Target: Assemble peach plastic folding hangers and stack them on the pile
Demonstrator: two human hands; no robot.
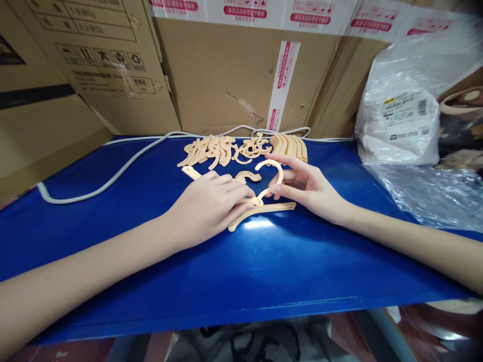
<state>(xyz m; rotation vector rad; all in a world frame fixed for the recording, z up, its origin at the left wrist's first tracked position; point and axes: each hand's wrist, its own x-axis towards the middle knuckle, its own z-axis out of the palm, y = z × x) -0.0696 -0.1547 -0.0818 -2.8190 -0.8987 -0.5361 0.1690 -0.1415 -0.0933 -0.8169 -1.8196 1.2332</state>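
My right hand pinches a cream hook, like that of a clothes hanger, between thumb and fingers. The hook's lower end meets a cream strip at a rounded joint. My left hand is closed over that strip, covering most of its length; only its far-left end and the part by the hook show. Just below, on the table, lies another slightly curved cream arm, partly behind my left fingers. Whether it is joined to the hook, I cannot tell. Beyond my hands lies a short curved piece.
On the blue table, at the back, sit a pile of curved pieces, a cluster of hooks and a neat row of arms. A white cable runs along cardboard boxes. Plastic-wrapped goods stand right.
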